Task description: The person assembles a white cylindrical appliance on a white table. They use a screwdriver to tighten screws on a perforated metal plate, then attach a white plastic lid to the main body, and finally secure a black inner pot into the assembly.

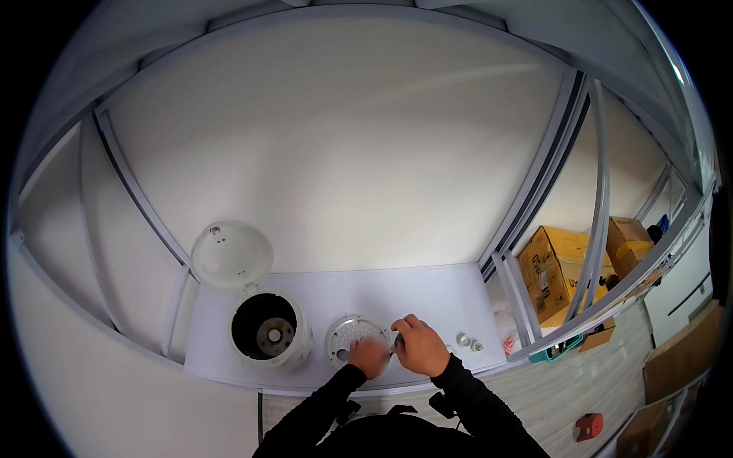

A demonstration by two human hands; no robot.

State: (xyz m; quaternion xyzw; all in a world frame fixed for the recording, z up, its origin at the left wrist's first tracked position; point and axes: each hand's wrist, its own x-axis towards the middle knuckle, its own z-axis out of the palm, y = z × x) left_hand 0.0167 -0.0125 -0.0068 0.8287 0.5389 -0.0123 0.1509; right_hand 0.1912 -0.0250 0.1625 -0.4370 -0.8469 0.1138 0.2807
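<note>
A round, light metal plate dotted with holes (345,330) lies on the white tabletop in front of me. My left hand (369,357) is over its near right part; motion smears its fingers, so its grip is unclear. My right hand (421,346) is closed, thumb and fingers around a small dark object (398,340), mostly covered by the fingers. To the left stands a white rice cooker (304,341), its inner pot out and the heating plate (275,337) showing inside. Its round white lid (232,256) is hinged up behind it.
Two small round whitish items (463,340) sit on the tabletop (427,282) right of my right hand. Grey frame posts (534,179) border the table. Beyond them are a yellow carton (561,271), a teal crate (557,352) and a red stool (589,427) on the floor.
</note>
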